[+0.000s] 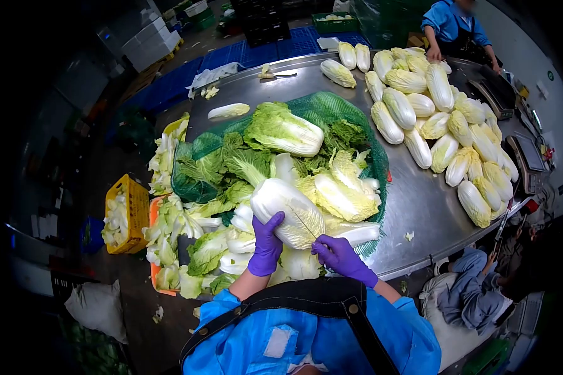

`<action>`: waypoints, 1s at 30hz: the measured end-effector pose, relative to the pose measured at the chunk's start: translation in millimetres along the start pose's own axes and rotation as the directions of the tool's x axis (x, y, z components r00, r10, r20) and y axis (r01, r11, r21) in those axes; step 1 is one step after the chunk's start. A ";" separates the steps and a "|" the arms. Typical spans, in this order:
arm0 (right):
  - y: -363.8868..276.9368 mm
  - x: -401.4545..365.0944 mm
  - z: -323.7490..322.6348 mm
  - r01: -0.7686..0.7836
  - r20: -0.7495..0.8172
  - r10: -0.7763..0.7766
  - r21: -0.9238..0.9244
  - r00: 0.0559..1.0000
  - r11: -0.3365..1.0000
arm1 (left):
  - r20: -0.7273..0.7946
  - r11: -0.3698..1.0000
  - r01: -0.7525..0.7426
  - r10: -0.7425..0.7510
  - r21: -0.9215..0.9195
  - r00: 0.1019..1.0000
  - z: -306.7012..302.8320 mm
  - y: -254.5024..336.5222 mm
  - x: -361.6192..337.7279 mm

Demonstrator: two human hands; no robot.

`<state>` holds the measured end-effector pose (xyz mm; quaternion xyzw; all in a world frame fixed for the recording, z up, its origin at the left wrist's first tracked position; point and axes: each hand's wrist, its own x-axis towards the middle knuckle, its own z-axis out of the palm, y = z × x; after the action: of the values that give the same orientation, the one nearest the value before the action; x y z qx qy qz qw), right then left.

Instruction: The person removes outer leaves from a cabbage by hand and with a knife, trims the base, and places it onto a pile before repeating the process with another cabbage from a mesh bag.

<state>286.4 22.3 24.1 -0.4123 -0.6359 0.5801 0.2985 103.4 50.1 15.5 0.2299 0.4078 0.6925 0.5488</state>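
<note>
My left hand [268, 247], in a purple glove, grips the side of a napa cabbage [284, 203] with loose green outer leaves at its far end. My right hand [339, 255], gloved too, is closed at the cabbage's near end on a knife [306, 227], whose thin blade shows edge-on as a dark line against the cabbage. Its handle is hidden in my fist. Beneath lie loose cabbage leaves [219, 250] and a green mesh net [381, 159]. Beyond my hands rests another leafy napa cabbage [291, 131] on the net.
Trimmed napa cabbages [441, 87] are heaped on the right of the metal table [410, 200]. Another knife [280, 75] lies near the far edge. A yellow crate [134, 212] stands left. One person [460, 31] is at the far right; another [475, 287] sits lower right.
</note>
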 end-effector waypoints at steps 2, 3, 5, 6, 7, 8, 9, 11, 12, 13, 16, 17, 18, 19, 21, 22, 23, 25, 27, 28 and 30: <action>-1.9 1.2 2.3 -0.007 0.020 0.006 0.031 1.000 1.000 | -0.009 1.000 -0.019 0.019 0.007 1.000 0.5 -2.7 -0.2; -2.3 1.9 2.9 -0.006 0.019 0.006 0.030 1.000 1.000 | -0.008 1.000 -0.019 0.019 0.007 1.000 1.0 -3.0 -0.7; -2.6 2.9 4.0 -0.023 0.027 0.023 0.002 0.999 1.000 | 0.001 0.999 -0.027 0.027 0.033 1.000 2.1 -2.9 -2.3; -2.4 3.2 4.4 -0.024 0.027 0.024 0.003 0.999 1.000 | 0.001 0.999 -0.026 0.026 0.033 1.000 3.0 -2.8 -2.8; -2.2 3.3 4.6 -0.036 0.032 0.036 0.007 0.999 0.999 | 0.003 0.999 -0.032 0.032 0.033 0.999 4.0 -2.7 -3.3; -2.1 3.3 5.0 -0.048 0.036 0.048 0.012 0.998 0.999 | 0.005 0.999 -0.037 0.037 0.033 0.999 4.3 -2.6 -3.7; -2.0 3.2 5.8 -0.049 0.037 0.048 0.012 0.998 0.999 | 0.005 0.999 -0.037 0.037 0.033 0.999 3.3 -3.6 -3.5; -1.8 2.7 7.2 -0.082 0.046 0.080 0.058 0.996 0.995 | -0.003 0.998 -0.050 0.050 0.043 0.999 0.7 -5.9 -2.1; -1.5 2.3 6.4 -0.080 0.045 0.077 0.057 0.996 0.995 | -0.001 0.998 -0.052 0.052 0.042 0.999 1.4 -5.1 -1.3; -0.6 1.7 5.6 -0.103 0.054 0.101 0.040 0.993 0.994 | -0.024 0.999 -0.039 0.039 0.001 0.999 1.7 -3.5 -0.5; 6.4 0.6 4.5 -0.094 0.052 0.094 -0.003 0.994 0.996 | -0.047 0.998 -0.032 0.029 -0.055 0.998 2.4 2.3 1.8; 8.5 0.4 3.5 -0.064 0.041 0.065 -0.030 0.997 0.998 | -0.048 0.997 -0.035 0.032 -0.070 0.998 2.5 4.3 2.2; 8.1 -0.3 1.1 -0.062 0.042 0.063 -0.030 0.997 0.998 | -0.048 0.997 -0.037 0.034 -0.070 0.998 2.6 6.1 2.2; 7.1 -1.4 -1.9 -0.064 0.045 0.067 -0.061 0.997 0.996 | -0.046 0.997 -0.039 0.036 -0.068 0.998 2.7 7.8 2.3; 9.7 -3.1 -6.7 -0.065 0.047 0.070 -0.092 0.996 0.994 | -0.044 0.997 -0.042 0.039 -0.066 0.998 1.8 10.1 3.4; 14.0 -3.7 -8.3 -0.040 0.021 0.043 -0.124 0.999 0.991 | -0.042 0.996 -0.043 0.040 -0.075 0.998 0.9 11.0 4.5; 16.2 -3.9 -9.0 -0.016 -0.004 0.016 -0.157 1.000 0.988 | -0.040 0.995 -0.045 0.041 -0.084 0.998 0.5 11.3 5.1; 9.2 -1.4 -10.9 0.003 -0.047 -0.008 -0.112 0.999 0.994 | -0.030 0.996 -0.050 0.048 -0.068 0.998 0.4 11.2 5.2; -1.2 5.8 -11.2 0.019 -0.098 -0.025 -0.066 0.995 0.998 | -0.015 0.998 -0.047 0.046 -0.050 0.999 -0.3 8.0 4.2; -8.3 14.1 -8.9 0.178 -0.246 -0.213 -0.158 0.946 0.971 | 0.018 0.997 -0.061 0.060 0.047 0.998 -1.7 2.7 3.4; -16.4 26.9 -3.0 0.308 -0.371 -0.397 -0.277 0.839 0.910 | 0.060 0.971 -0.110 0.100 0.211 0.993 0.3 -5.8 -1.0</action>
<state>273.1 47.4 38.0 -0.4308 -0.6785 0.3435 0.4858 107.3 49.7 11.1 0.3256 0.4536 0.6669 0.4934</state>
